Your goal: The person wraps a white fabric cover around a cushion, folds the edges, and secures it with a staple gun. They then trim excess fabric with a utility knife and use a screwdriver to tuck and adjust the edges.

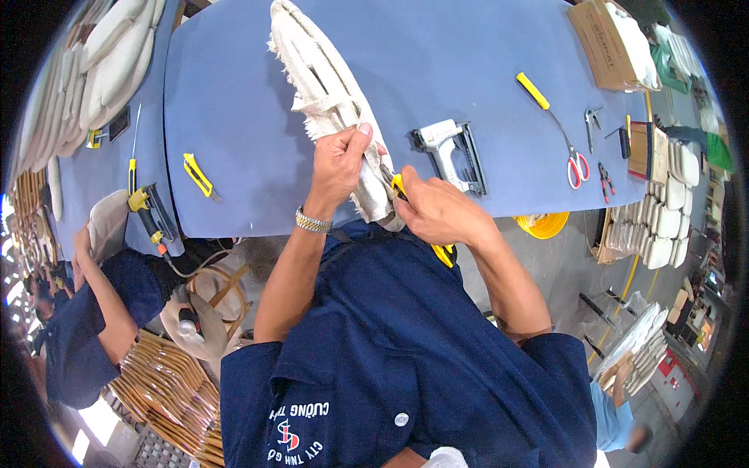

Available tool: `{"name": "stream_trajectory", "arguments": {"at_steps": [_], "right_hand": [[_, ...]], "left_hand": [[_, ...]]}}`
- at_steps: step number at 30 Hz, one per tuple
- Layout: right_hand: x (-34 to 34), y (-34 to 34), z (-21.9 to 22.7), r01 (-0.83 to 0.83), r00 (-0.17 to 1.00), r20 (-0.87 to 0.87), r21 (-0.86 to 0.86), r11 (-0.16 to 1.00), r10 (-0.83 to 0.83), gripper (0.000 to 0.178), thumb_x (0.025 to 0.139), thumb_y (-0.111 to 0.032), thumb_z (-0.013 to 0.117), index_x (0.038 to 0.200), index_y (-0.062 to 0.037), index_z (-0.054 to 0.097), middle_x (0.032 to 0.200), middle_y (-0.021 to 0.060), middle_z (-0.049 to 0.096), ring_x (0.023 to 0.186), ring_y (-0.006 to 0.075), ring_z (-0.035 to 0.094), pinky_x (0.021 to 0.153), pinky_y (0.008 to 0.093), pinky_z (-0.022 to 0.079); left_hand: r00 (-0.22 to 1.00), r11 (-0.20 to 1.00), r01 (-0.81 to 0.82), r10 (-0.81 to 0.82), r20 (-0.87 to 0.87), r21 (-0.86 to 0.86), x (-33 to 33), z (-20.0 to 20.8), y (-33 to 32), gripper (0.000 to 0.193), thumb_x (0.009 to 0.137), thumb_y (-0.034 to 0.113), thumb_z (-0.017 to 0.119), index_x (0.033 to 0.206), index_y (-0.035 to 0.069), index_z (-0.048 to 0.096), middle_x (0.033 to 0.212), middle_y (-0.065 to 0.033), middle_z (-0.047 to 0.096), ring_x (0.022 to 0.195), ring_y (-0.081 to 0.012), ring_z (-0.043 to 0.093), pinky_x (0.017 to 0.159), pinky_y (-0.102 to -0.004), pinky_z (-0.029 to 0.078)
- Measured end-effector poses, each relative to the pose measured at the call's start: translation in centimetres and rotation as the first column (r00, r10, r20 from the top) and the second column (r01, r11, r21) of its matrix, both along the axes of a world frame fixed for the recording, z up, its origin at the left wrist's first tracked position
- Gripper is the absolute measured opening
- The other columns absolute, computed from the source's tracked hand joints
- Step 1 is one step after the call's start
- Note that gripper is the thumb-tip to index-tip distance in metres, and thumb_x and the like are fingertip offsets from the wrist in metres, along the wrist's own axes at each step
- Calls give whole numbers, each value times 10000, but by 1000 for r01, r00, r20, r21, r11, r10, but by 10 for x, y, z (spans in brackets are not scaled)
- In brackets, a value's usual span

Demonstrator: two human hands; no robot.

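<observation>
Left hand: closed in a grip on the cloud-cream fabric-covered pad, thumb on top, a metal-banded wristwatch (314,221) at the wrist; this is my left hand (341,160).
Right hand: my right hand (443,204) is curled around a yellow-and-black utility knife (399,186), its front end against or just beside the pad; I cannot tell whether the blade is cutting.
Pad: the long, narrow cream pad (331,74), with frayed cloth along its left side, points away from me over the blue tabletop (250,140), its near end at the table's front edge.
Right of the pad: a silver staple gun (446,152), then a yellow-handled tool (534,91), red-and-white-handled scissors (577,169) and red-handled pliers (605,183).
Left of the pad: a second yellow cutter (200,178).
Far left: a co-worker's hand (82,243) on another pale pad (109,222).
</observation>
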State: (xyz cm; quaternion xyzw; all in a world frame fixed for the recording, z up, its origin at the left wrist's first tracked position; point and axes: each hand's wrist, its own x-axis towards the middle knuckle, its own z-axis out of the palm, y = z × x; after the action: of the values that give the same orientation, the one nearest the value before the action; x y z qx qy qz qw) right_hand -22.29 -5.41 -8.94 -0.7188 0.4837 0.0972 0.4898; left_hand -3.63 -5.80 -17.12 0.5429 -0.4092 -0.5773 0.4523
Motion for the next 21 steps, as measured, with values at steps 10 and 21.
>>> {"name": "stream_trajectory", "arguments": {"at_steps": [10,21], "right_hand": [[-12,20,-15,-48,996,83,82,996,41,337,989,-254,549,1044,47,407,715,302,610,728,528,614,667,589,456],[-10,46,-13,-47,999,21,66,997,46,349,991,-260,546,1065,55,414,764,336,616,807,547,609,732,594,455]], "left_hand": [[985,991,-133,133,-106,11,-3,-1,-3,412,1039,272,579,749,17,725,647,-24,667,515,-21,443,490,-210,342],[942,974,-214,227,-249,75,-7,-6,1,435,1050,288,564,752,0,696,656,-39,651,544,-58,513,519,-219,406]]}}
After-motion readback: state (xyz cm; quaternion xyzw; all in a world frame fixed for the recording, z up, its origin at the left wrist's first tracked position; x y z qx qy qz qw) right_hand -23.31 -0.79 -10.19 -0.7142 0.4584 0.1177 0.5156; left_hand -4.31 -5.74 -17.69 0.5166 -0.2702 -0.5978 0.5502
